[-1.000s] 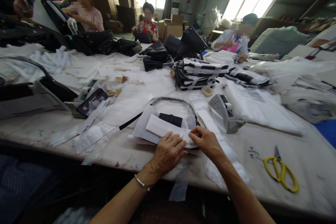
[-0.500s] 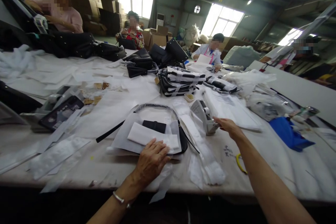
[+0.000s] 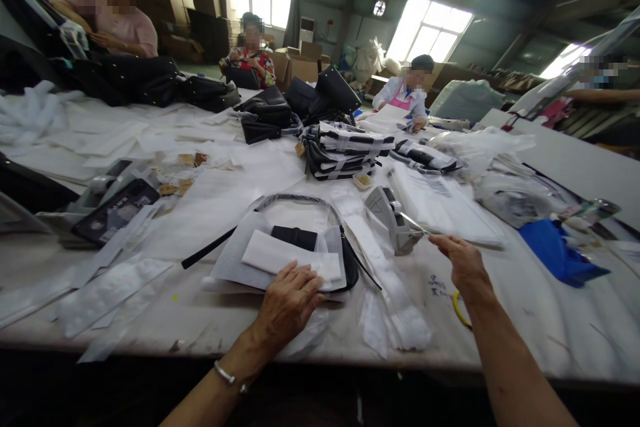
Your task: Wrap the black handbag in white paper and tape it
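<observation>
1. Left hand point(image 3: 291, 299): palm down near the front edge of the desk point(image 3: 200, 330), its grip loosely spread, fingers resting on a folded white sheet point(image 3: 270, 253) and grasping nothing.
2. Black handbag point(image 3: 353, 273): lies on the desk under that hand and sheet, with pale wrapping paper point(image 3: 231, 267) between; its film-covered handle point(image 3: 300, 199) arches toward the far side.
3. Yellow loop point(image 3: 457, 310): on the desk beside the right forearm, which partly hides it.
4. Right hand point(image 3: 463, 263): its grip is closed, thumb against fingers, pinching the end of a tape strip point(image 3: 414, 222).
5. Grey tape dispenser point(image 3: 384, 213): the strip stretches from it to the right hand; it stands to the right of the handbag, apart from it.
6. Stack of wrapped bags point(image 3: 345, 150): beyond the dispenser.
7. Co-worker in a pink apron point(image 3: 400, 99): seated farther off, holding a white sheet.
</observation>
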### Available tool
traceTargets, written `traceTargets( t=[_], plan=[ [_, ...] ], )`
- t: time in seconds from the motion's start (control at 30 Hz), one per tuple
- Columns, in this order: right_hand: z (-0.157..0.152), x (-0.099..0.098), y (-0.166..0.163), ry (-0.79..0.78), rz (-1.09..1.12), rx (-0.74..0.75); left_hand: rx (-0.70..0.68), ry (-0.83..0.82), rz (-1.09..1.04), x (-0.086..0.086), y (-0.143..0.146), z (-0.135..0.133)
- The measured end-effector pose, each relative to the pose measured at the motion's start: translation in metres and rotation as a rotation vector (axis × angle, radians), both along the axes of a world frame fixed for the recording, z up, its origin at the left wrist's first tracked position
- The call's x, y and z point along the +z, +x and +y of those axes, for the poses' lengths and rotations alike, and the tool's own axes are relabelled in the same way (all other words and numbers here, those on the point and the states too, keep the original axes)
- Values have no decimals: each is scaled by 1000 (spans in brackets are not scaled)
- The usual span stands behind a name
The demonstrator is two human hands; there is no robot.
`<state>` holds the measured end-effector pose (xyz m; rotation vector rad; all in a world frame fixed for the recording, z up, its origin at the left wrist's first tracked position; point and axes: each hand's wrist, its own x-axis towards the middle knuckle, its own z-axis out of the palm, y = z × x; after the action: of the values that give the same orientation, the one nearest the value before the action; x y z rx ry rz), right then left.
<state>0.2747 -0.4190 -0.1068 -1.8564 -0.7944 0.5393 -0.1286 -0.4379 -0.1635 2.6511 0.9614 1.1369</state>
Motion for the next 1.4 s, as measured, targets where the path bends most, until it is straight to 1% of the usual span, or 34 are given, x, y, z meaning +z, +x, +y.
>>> traceTargets(
  t=[0.1,0.17,0.23,0.3,0.33,0.4,0.47,0.53,0.6,0.63,0.7,0.8,0.9,1.0,1.07,1.13,1.3,1.4],
  plan=[
    [-17,-25,3,-79,64,1,1,11,-6,1,0,0],
    [-28,-39,6,-135,88,11,6,3,-5,1,1,-1],
    [-38,-41,7,-164,99,23,9,-17,5,2,1,-3],
    [-44,-30,1,-176,107,109,8,-36,27,3,1,-4],
    [-43,-20,-7,-180,109,204,8,-44,38,3,1,-4],
    [-36,8,-34,-225,74,462,9,-57,61,4,1,-4],
    [-23,38,-73,-285,33,757,13,-63,75,5,1,-4],
    [-7,62,-117,-394,69,1089,18,-65,87,6,1,-4],
    [10,77,-158,-528,125,1387,28,-63,99,6,1,-5],
    [19,81,-175,-589,117,1486,36,-62,108,6,1,-6],
    [34,84,-202,-692,6,1609,60,-57,129,5,1,-9],
    [53,86,-227,-825,-290,1690,98,-65,167,5,-2,-14],
    [68,88,-246,-946,-535,1716,104,-83,192,7,-4,-16],
    [80,84,-261,-995,-769,1743,98,-81,193,6,-6,-16],
    [87,76,-269,-979,-926,1765,96,-77,184,4,-6,-15],
    [94,65,-275,-948,-1032,1776,95,-81,168,2,-5,-15],
    [100,39,-284,-886,-1134,1780,75,-127,145,2,-6,-15],
    [96,31,-286,-774,-1183,1736,62,-172,138,5,-6,-15]
  ],
)
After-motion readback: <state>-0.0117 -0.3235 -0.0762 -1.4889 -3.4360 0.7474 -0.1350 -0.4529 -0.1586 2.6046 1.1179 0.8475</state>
